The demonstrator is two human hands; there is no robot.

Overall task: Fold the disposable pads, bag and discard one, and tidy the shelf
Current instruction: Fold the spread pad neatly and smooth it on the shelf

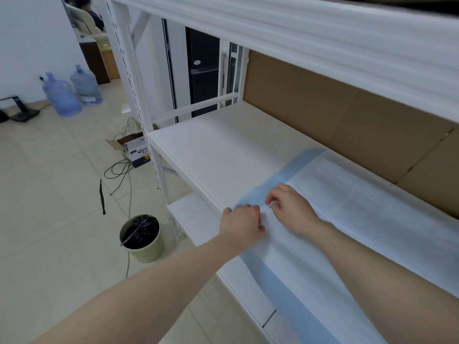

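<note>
Both hands work at one spot: the left hand and the right hand sit close together at the near-left corner of the white disposable pad with pale blue border, fingers curled and apparently pinching its edge, though the contact itself is hidden under the knuckles. The pad lies flat on the white metal shelf, its long axis running along the shelf to the right and towards the camera, so nearly all its length lies right of the grip; the blue-bordered near edge overhangs the shelf front. Judged from this, a fold would carry the held corner rightward or back over the sheet, and the right hand is the nearer to that travel. Left of the pad the shelf board shows bare white; brown cardboard backing stands behind. On the tiled floor below the left forearm stands a round beige bin with black liner, near loose black cables.
</note>
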